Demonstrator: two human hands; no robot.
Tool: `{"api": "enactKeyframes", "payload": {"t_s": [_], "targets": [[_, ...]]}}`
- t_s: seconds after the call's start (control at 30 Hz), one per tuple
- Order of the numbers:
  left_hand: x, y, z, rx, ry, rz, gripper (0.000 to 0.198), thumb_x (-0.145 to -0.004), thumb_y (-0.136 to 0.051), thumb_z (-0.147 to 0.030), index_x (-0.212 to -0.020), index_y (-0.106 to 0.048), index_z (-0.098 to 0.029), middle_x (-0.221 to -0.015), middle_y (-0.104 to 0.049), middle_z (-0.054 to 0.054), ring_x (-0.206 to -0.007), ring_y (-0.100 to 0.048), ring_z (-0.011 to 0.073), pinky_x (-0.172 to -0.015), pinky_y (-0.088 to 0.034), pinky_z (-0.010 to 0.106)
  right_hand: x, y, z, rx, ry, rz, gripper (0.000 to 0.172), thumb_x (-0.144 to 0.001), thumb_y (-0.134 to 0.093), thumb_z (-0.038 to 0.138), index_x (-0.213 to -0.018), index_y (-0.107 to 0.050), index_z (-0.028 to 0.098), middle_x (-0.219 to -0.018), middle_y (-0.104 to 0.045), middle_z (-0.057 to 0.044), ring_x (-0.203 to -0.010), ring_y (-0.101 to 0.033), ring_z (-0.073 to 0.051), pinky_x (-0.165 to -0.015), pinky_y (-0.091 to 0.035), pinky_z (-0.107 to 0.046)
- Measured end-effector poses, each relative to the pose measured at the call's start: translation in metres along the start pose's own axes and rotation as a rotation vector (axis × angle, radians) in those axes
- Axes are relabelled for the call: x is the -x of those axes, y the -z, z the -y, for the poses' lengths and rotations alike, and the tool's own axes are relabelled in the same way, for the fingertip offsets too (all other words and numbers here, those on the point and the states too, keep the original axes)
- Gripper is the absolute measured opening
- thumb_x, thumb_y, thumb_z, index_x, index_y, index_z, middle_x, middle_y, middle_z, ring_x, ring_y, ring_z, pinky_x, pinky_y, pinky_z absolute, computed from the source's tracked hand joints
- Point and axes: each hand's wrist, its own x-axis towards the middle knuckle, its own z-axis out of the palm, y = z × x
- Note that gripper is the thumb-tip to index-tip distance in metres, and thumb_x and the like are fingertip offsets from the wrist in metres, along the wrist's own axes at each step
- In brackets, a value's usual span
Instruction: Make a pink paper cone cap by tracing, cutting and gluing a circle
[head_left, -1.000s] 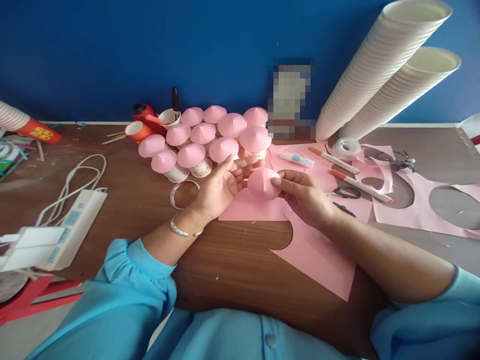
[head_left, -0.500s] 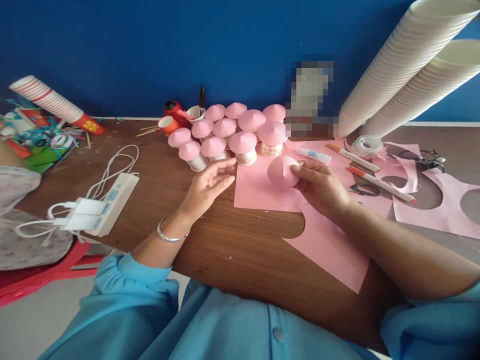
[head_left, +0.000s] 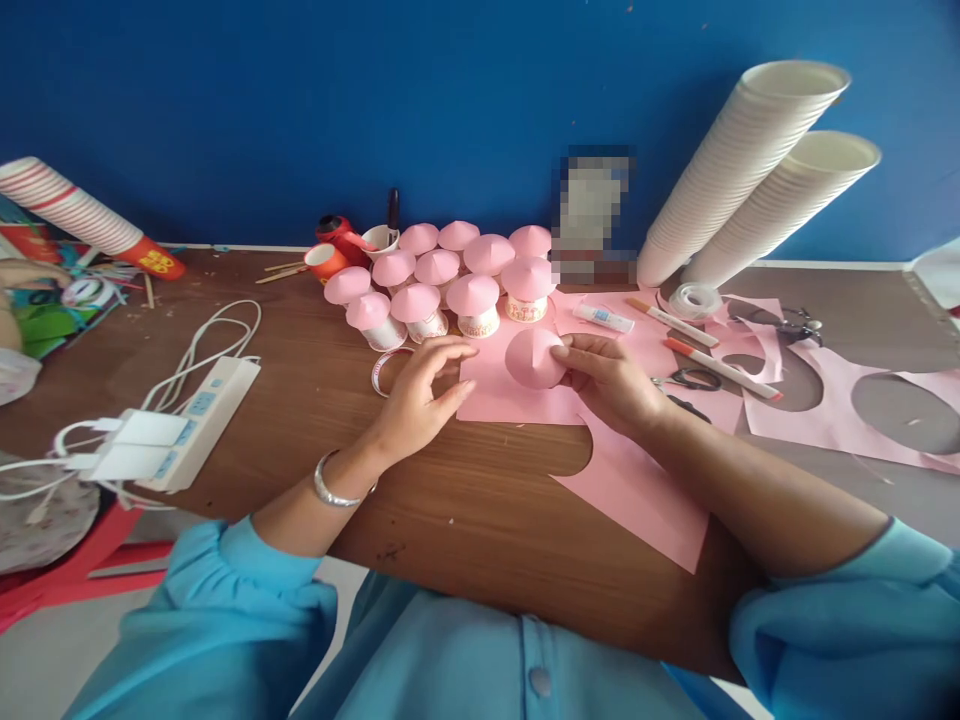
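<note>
Between the thumb and fingers of my right hand (head_left: 616, 380) is the edge of a pink paper cone (head_left: 531, 362), held above a pink sheet (head_left: 487, 395). My left hand (head_left: 421, 400) is empty, its fingers curved and apart, to the left of the cone. Just behind my left hand lies a white ring with reddish marks (head_left: 381, 372), partly hidden by it. Several short paper cups (head_left: 478, 322) capped with pink cones stand grouped behind both hands. A cut pink sheet (head_left: 649, 500) lies under my right forearm.
Right of the cones are a glue stick (head_left: 606, 318), two markers (head_left: 724, 368), a tape roll (head_left: 696, 300) and scissors (head_left: 694, 378). Tall cup stacks (head_left: 739, 180) rise at the back right. A power strip (head_left: 214, 420) with cables lies left; another cup stack (head_left: 90, 215) leans behind it.
The camera view has shifted somewhat to the right. My right hand still holds the cone. The white ring behind my left hand now shows.
</note>
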Motion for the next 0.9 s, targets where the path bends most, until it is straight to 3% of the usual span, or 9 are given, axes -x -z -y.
{"api": "enactKeyframes", "payload": {"t_s": [0.07, 0.17, 0.3, 0.43, 0.63, 0.8, 0.9], "targets": [[-0.016, -0.011, -0.010, 0.250, 0.156, 0.095, 0.037, -0.090, -0.074, -0.042, -0.120, -0.068, -0.022, -0.129, -0.067, 0.011, -0.122, -0.062, 0.0252, -0.101, -0.052, 0.039, 0.002, 0.000, 0.000, 0.068, 0.006, 0.032, 0.032, -0.080, -0.084, 0.045, -0.072, -0.069, 0.018, -0.071, -0.057, 0.001, -0.070, -0.051, -0.014, -0.071, -0.043, -0.032], [-0.038, -0.027, -0.021, 0.435, 0.287, 0.200, 0.034, -0.082, -0.081, -0.046, -0.099, -0.072, -0.018, -0.102, -0.070, 0.005, -0.100, -0.063, 0.0200, -0.093, -0.049, 0.035, 0.006, 0.002, 0.000, 0.142, 0.015, 0.066, 0.028, -0.083, -0.082, 0.044, -0.079, -0.073, 0.018, -0.075, -0.063, 0.000, -0.074, -0.055, -0.015, -0.075, -0.043, -0.032], [-0.053, -0.039, -0.026, 0.563, 0.344, 0.192, 0.027, -0.074, -0.084, -0.038, -0.072, -0.067, -0.017, -0.074, -0.060, -0.002, -0.078, -0.055, 0.0138, -0.079, -0.045, 0.030, 0.006, 0.006, 0.001, 0.157, 0.030, 0.072, 0.025, -0.083, -0.082, 0.043, -0.085, -0.076, 0.019, -0.082, -0.070, -0.002, -0.081, -0.062, -0.018, -0.082, -0.047, -0.035], [-0.057, -0.041, -0.023, 0.711, 0.362, 0.171, 0.026, -0.072, -0.086, -0.036, -0.070, -0.066, -0.018, -0.073, -0.057, -0.002, -0.074, -0.051, 0.0129, -0.074, -0.045, 0.028, 0.002, 0.010, 0.001, 0.112, 0.071, 0.048, 0.023, -0.080, -0.086, 0.041, -0.085, -0.077, 0.020, -0.083, -0.070, 0.000, -0.078, -0.062, -0.016, -0.081, -0.048, -0.033], [-0.058, -0.039, -0.014, 0.699, 0.351, 0.166, 0.027, -0.074, -0.086, -0.038, -0.070, -0.066, -0.019, -0.071, -0.054, -0.003, -0.070, -0.047, 0.0125, -0.068, -0.042, 0.028, 0.000, 0.011, 0.002, 0.132, 0.070, 0.030, 0.021, -0.081, -0.086, 0.039, -0.082, -0.077, 0.020, -0.079, -0.070, 0.000, -0.077, -0.061, -0.015, -0.080, -0.047, -0.033], [-0.057, -0.040, -0.011, 0.651, 0.296, 0.154, 0.023, -0.079, -0.085, -0.040, -0.090, -0.077, -0.021, -0.085, -0.068, 0.000, -0.081, -0.056, 0.0136, -0.077, -0.045, 0.027, 0.001, 0.007, 0.004, 0.220, 0.045, 0.016, 0.023, -0.080, -0.085, 0.041, -0.080, -0.077, 0.019, -0.076, -0.070, 0.000, -0.075, -0.060, -0.016, -0.077, -0.046, -0.033], [-0.057, -0.040, -0.013, 0.573, 0.255, 0.144, 0.019, -0.079, -0.085, -0.036, -0.082, -0.075, -0.020, -0.081, -0.068, 0.000, -0.081, -0.057, 0.0139, -0.080, -0.046, 0.027, 0.001, 0.006, 0.004, 0.257, 0.047, 0.014, 0.023, -0.080, -0.083, 0.041, -0.080, -0.076, 0.019, -0.076, -0.069, -0.001, -0.075, -0.060, -0.017, -0.076, -0.046, -0.033]]}}
